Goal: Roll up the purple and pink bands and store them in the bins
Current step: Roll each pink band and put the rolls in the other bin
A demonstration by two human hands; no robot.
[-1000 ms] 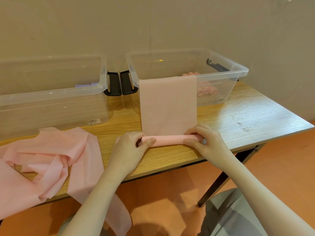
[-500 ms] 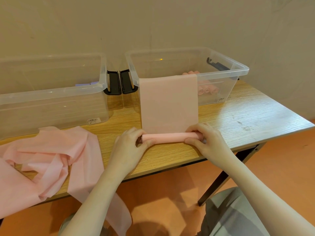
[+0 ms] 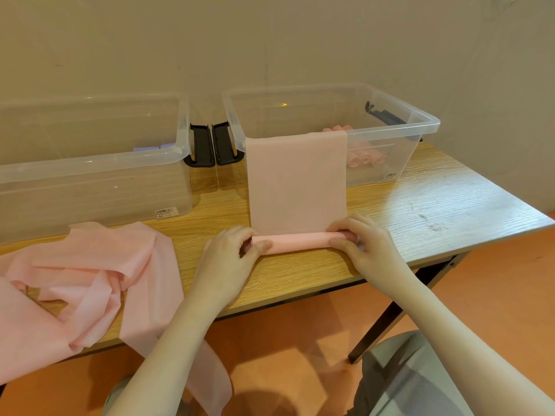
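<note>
Loose pink bands point(image 3: 87, 280) sprawl over the table point(image 3: 435, 205) at near left, one end spilling off the edge. Left hand point(image 3: 228, 256) and right hand point(image 3: 365, 246) each grip an end of the pink roll point(image 3: 300, 242); its tail drapes over the right bin point(image 3: 420, 127), which holds pink rolls point(image 3: 365, 159). The left bin point(image 3: 180, 151) shows something purple point(image 3: 153, 147).

Barcode stickers on the left bin point(image 3: 90, 187) and right bin point(image 3: 420, 127) are too small to read.

Pink band point(image 3: 297, 181) half-rolled on table, draped over right bin point(image 3: 420, 127) (purple unclear).
</note>
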